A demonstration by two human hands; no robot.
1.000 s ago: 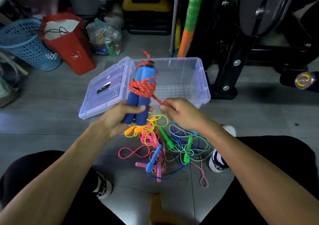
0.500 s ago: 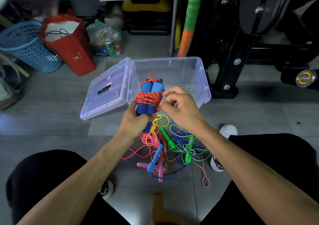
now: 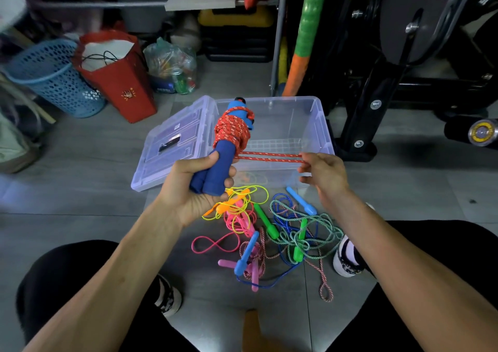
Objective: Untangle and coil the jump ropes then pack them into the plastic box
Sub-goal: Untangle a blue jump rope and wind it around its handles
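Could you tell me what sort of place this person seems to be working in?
Probably a home storage or workout corner: black exercise equipment stands on a grey tiled floor, beside a blue laundry basket, a red paper bag and cluttered shelving.

Red rope (image 3: pixel 231 131) wound round blue handles (image 3: pixel 215 172); loose ropes (image 3: pixel 269 233) tangled on floor before open clear box (image 3: pixel 318 125).
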